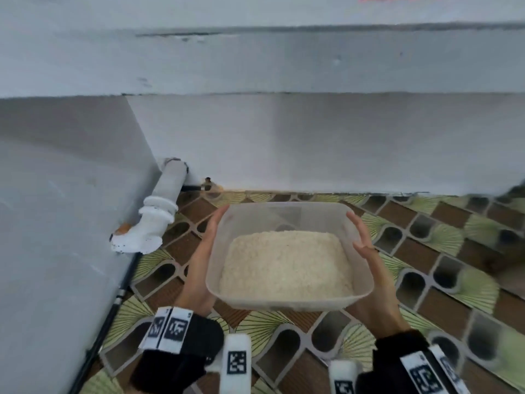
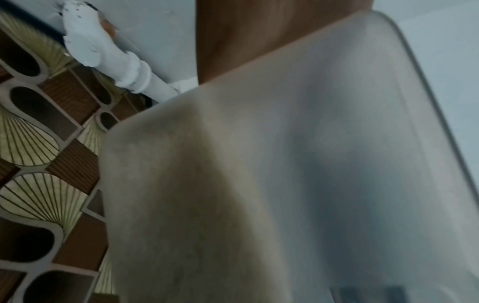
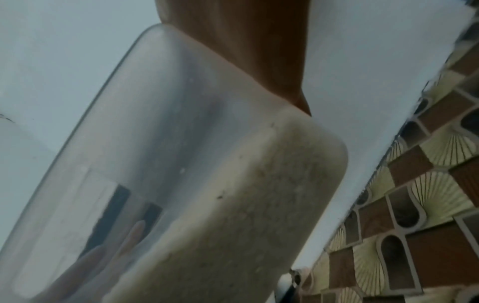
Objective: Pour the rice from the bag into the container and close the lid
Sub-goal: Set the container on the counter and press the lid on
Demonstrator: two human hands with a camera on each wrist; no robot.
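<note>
Head view, wall: pale grey wall (image 1: 312, 143) fills the far side, meets the floor just beyond the container's far rim; a second grey panel (image 1: 56, 194) closes the left side.
Floor: patterned mat (image 1: 426, 280), brown blocks w/ green fans, runs open to the right and toward the person; room to move is on the right and near side, left is boxed in.
Pipe: white pipe (image 1: 159, 211) in the left corner, near the left hand, not touching it.
Container: translucent tub (image 1: 358, 291) held between both hands above the mat, no lid on, rim all round in sight; far edge near the wall base.
Rice: pale heap (image 1: 287, 265) covers the tub bottom, well below the rim.
Left hand: left hand (image 1: 203, 260) flat vs. the tub's left wall, fingers straight, tips at the far-left corner; left wrist view shows palm (image 2: 246, 41) against the tub wall (image 2: 311, 164).
Right hand: right hand (image 1: 369, 265) pressed on the right wall, fingers straight, thumb over the rim edge; right wrist view shows palm (image 3: 246, 51) on the tub wall (image 3: 207, 164).
</note>
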